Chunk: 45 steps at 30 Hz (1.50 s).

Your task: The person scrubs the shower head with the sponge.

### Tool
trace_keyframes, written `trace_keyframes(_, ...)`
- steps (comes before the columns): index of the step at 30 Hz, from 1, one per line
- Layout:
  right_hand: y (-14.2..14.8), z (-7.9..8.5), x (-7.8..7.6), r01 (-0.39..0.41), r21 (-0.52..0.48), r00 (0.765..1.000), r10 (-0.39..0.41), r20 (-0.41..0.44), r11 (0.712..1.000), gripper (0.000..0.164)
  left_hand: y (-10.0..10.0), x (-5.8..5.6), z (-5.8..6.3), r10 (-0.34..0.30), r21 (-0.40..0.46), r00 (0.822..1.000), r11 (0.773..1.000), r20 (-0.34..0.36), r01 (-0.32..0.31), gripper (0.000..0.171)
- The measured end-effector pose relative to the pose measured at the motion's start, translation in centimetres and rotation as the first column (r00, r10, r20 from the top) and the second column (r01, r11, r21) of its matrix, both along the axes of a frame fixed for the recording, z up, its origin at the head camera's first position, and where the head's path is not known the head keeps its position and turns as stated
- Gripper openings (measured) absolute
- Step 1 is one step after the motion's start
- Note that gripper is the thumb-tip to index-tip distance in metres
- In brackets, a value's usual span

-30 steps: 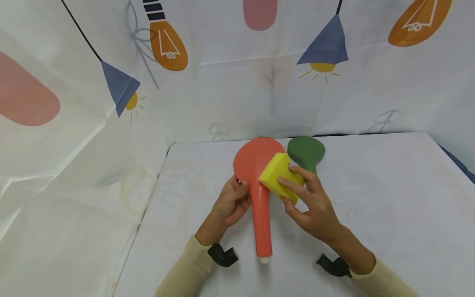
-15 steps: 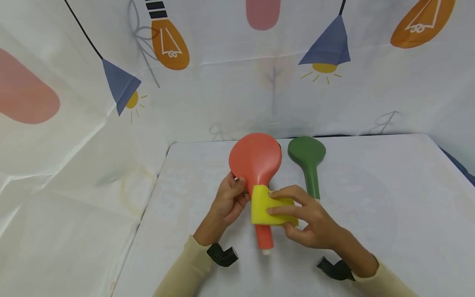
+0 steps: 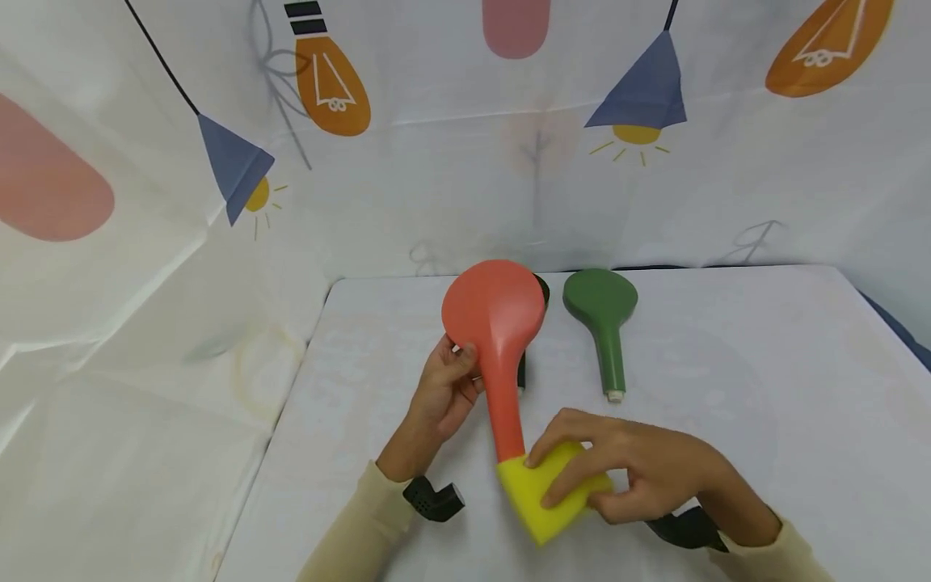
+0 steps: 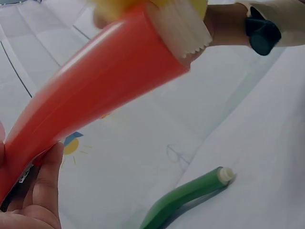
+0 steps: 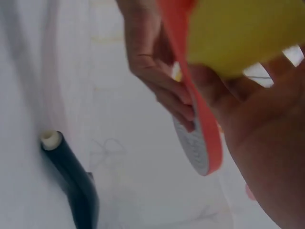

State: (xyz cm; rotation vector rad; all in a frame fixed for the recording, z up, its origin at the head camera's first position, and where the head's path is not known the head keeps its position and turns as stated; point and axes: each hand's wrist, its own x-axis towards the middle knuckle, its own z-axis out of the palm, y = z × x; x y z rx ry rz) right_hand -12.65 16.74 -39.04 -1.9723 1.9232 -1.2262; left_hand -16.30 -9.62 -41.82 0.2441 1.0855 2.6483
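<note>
My left hand holds a red hand shower head near the neck, its round back facing up and its handle slanting down toward me. In the right wrist view its grey nozzle face shows on the underside, with left fingertips against it. My right hand grips a yellow sponge that covers the lower end of the red handle. The left wrist view shows the white threaded end of that handle, right by the sponge.
On the white table, a green shower head lies to the right, handle toward me. A dark shower head is mostly hidden behind the red one. A printed cloth hangs behind the table.
The sponge in my right hand has moved down from the red head's neck along the handle to its end. The red shower head has shifted slightly left, revealing part of the dark one.
</note>
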Motion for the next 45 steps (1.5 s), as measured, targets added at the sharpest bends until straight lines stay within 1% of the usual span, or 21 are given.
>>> trace_keyframes(2, 0.5, 0.4, 0.1, -0.086, 0.031, 0.995, 0.085, 0.046, 0.996, 0.058, -0.1, 0.0, 0.0, 0.002, -0.005, 1.0, 1.0, 0.005, -0.002, 0.05)
trace_keyframes(4, 0.8, 0.7, 0.2, -0.153, 0.027, 0.986, 0.151, 0.077, 0.988, 0.055, -0.1, 0.0, 0.0, 0.001, -0.01, 1.0, 1.0, 0.008, -0.001, 0.045)
trace_keyframes(5, 1.0, 0.9, 0.2, -0.164, 0.012, 0.984, 0.162, 0.077, 0.986, 0.054, -0.1, 0.0, 0.1, -0.002, -0.015, 1.0, 1.0, 0.008, 0.002, 0.043)
trace_keyframes(6, 1.2, 1.1, 0.1, -0.151, -0.007, 0.986, 0.151, 0.063, 0.988, 0.053, -0.1, 0.0, 0.1, -0.006, -0.02, 1.0, 1.0, 0.008, 0.006, 0.043)
trace_keyframes(7, 1.3, 1.2, 0.1, -0.114, -0.033, 0.993, 0.116, 0.038, 0.993, 0.053, -0.1, 0.0, 0.1, -0.012, -0.027, 1.0, 1.0, 0.007, 0.012, 0.043)
trace_keyframes(9, 1.6, 1.5, -0.1, 0.011, -0.093, 1.0, -0.012, -0.014, 0.996, 0.05, -0.1, 0.0, 0.2, -0.024, -0.046, 1.0, 0.999, 0.005, 0.024, 0.045)
trace_keyframes(11, 1.8, 1.6, -0.3, 0.164, -0.154, 0.984, -0.172, -0.039, 0.974, 0.05, 0.0, 0.1, 0.2, -0.04, -0.064, 0.999, 0.997, -0.001, 0.04, 0.048)
trace_keyframes(13, 1.7, 1.6, -0.6, 0.3, -0.212, 0.949, -0.313, -0.031, 0.93, 0.047, 0.1, 0.2, 0.1, -0.054, -0.079, 0.999, 0.995, -0.005, 0.054, 0.049)
trace_keyframes(15, 1.6, 1.5, -0.8, 0.417, -0.259, 0.898, -0.438, -0.029, 0.871, 0.042, 0.2, 0.2, 0.0, -0.073, -0.088, 0.997, 0.993, -0.005, 0.073, 0.045)
trace_keyframes(17, 1.3, 1.3, -1.0, 0.509, -0.293, 0.84, -0.542, -0.036, 0.809, 0.04, 0.4, 0.2, -0.1, -0.104, -0.099, 0.995, 0.99, -0.008, 0.102, 0.04)
trace_keyframes(19, 1.1, 1.1, -1.1, 0.599, -0.293, 0.769, -0.637, -0.05, 0.745, 0.041, 0.6, 0.3, -0.3, -0.135, -0.1, 0.991, 0.986, -0.007, 0.134, 0.036)
trace_keyframes(20, 0.9, 1.1, -1.1, 0.632, -0.288, 0.738, -0.672, -0.058, 0.719, 0.042, 0.7, 0.3, -0.3, -0.152, -0.098, 0.988, 0.984, -0.007, 0.15, 0.035)
trace_keyframes(21, 0.8, 1.0, -1.2, 0.652, -0.29, 0.717, -0.694, -0.067, 0.701, 0.043, 0.8, 0.3, -0.4, -0.166, -0.101, 0.986, 0.981, -0.009, 0.165, 0.035)
trace_keyframes(24, 0.3, 0.6, -1.3, 0.692, -0.286, 0.665, -0.739, -0.106, 0.663, 0.043, 1.1, 0.4, -0.5, -0.201, -0.109, 0.98, 0.974, -0.011, 0.199, 0.039)
trace_keyframes(26, 0.1, 0.3, -1.5, 0.705, -0.288, 0.637, -0.758, -0.144, 0.648, 0.045, 1.2, 0.4, -0.6, -0.224, -0.124, 0.974, 0.968, -0.02, 0.22, 0.043)
trace_keyframes(28, -0.2, 0.1, -1.6, 0.71, -0.287, 0.616, -0.765, -0.189, 0.643, 0.045, 1.3, 0.5, -0.7, -0.25, -0.135, 0.968, 0.96, -0.024, 0.245, 0.047)
trace_keyframes(31, -0.5, -0.4, -1.6, 0.712, -0.264, 0.6, -0.759, -0.253, 0.651, 0.045, 1.4, 0.7, -0.9, -0.284, -0.144, 0.958, 0.95, -0.035, 0.276, 0.051)
trace_keyframes(35, -0.8, -0.8, -1.4, 0.716, -0.205, 0.597, -0.738, -0.314, 0.667, 0.039, 1.4, 0.8, -0.9, -0.279, -0.16, 0.959, 0.95, -0.039, 0.27, 0.051)
trace_keyframes(36, -0.8, -0.8, -1.4, 0.716, -0.193, 0.599, -0.733, -0.322, 0.671, 0.037, 1.4, 0.9, -0.9, -0.272, -0.166, 0.962, 0.95, -0.036, 0.263, 0.051)
trace_keyframes(39, -1.0, -0.9, -1.1, 0.704, -0.17, 0.618, -0.713, -0.331, 0.689, 0.037, 1.4, 0.9, -0.8, -0.256, -0.183, 0.967, 0.951, -0.016, 0.249, 0.052)
trace_keyframes(45, -1.4, -1.2, -0.9, 0.655, -0.223, 0.638, -0.686, -0.349, 0.722, 0.035, 1.6, 1.0, -0.7, -0.25, -0.201, 0.968, 0.949, -0.002, 0.244, 0.055)
